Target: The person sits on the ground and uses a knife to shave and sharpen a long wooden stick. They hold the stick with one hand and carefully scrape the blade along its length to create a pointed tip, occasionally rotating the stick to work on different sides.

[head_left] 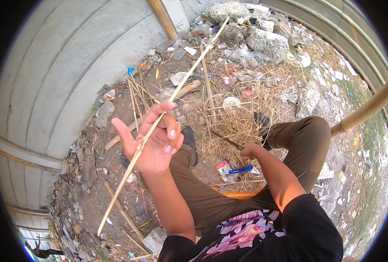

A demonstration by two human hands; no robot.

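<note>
My left hand (153,156) is raised, palm up, with the thumb stretched out and the fingers loosely bent. A long pale bamboo strip (188,74) lies slantwise across its palm, passing by the index finger. One end of the strip points up toward the rubble, the other down to the lower left. Lower and to the right, my right hand (251,150) is closed round a knife (228,139), its narrow dark blade pointing left. The handle is mostly hidden in my fist. Beneath the blade spreads a heap of dry bamboo shavings (233,168) between my feet.
A blue box cutter (240,169) lies on a packet near an orange seat edge (237,195). Thin bamboo sticks (135,98) and a thicker bamboo piece (187,89) lie left. Concrete chunks (268,45) stand far off, a grey wall (89,65) left, a bamboo pole (364,109) right.
</note>
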